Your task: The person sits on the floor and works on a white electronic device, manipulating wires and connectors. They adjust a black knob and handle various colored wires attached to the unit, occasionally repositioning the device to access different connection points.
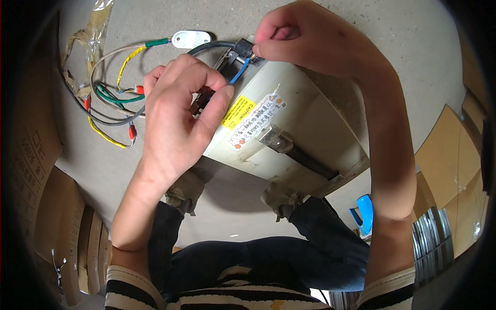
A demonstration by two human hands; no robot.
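Observation:
A cream, drum-shaped appliance housing (299,129) with a yellow label and a white sticker lies tilted on the concrete floor in front of my knees. My left hand (178,111) pinches a thin blue wire (239,72) at the housing's upper edge. Higher up, my right hand (305,39) pinches a small black connector (244,49) where a black cable (209,47) reaches the housing. The wire's lower end is hidden under my left fingers.
A loose harness of green, yellow, grey and black wires (111,98) with red terminals and a white oval part (191,39) lies at the left. Cardboard boxes (31,155) line both sides. A blue tool (364,212) and stacked metal discs (431,235) sit at the right.

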